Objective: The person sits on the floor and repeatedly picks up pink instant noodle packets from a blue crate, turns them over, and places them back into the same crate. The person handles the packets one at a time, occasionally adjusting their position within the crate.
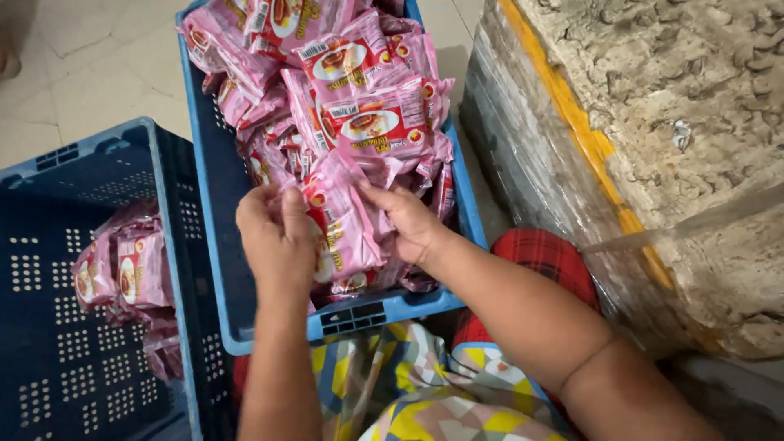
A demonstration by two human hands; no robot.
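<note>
Nearest to us, at six o'clock, a lap covered in patterned cloth of yellow, blue and grey, with a red checked cushion or cloth just behind it at four o'clock. Our two forearms reach forward from here.

Just beyond, near the centre, our left hand and right hand are both closed on one pink snack packet, the left pinching its top corner, the right gripping its far edge. The packet rests on the near end of a heap of like pink packets filling a light blue plastic crate that runs away toward twelve o'clock.

At eight o'clock stands a darker blue crate with perforated walls, holding a small bundle of the same packets, mostly bare otherwise.

At two o'clock, a large rough block wrapped in clear film with a yellow edge sits on the tiled floor.

We judge the risks to be these: the heap stands above the crate rim, so pulling one packet could drag neighbours over the side onto the floor; the glossy film could slip from a corner pinch; and a hard squeeze could crush what is inside.
</note>
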